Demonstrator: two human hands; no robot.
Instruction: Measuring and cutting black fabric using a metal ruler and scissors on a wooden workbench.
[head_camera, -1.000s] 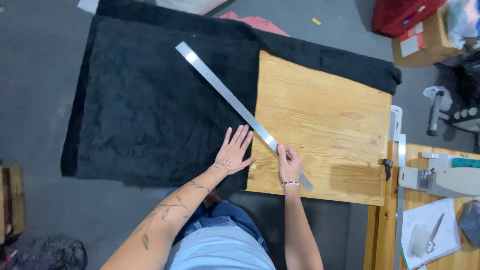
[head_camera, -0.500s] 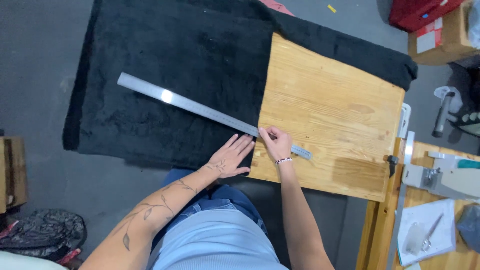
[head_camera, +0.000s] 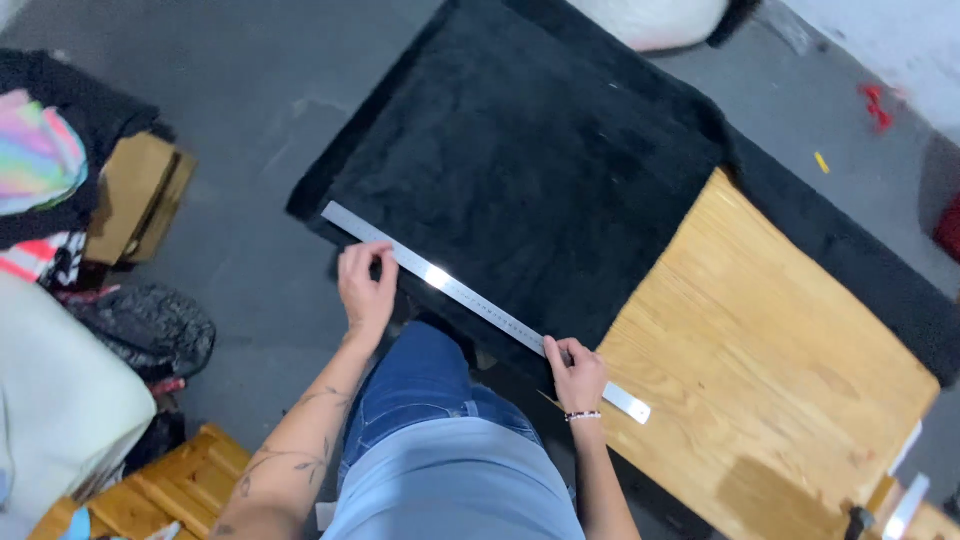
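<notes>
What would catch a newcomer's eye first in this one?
A long metal ruler lies slantwise along the near edge of a black fabric. The left hand presses it near its far end and the right hand near the other, where the fabric overlaps a pale wooden board at the right.

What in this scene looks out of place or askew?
Nothing looks damaged or spilled. The long metal ruler lies slanted near the edge of the black fabric, under the left hand and right hand. The fabric only partly covers the wooden board.
</notes>
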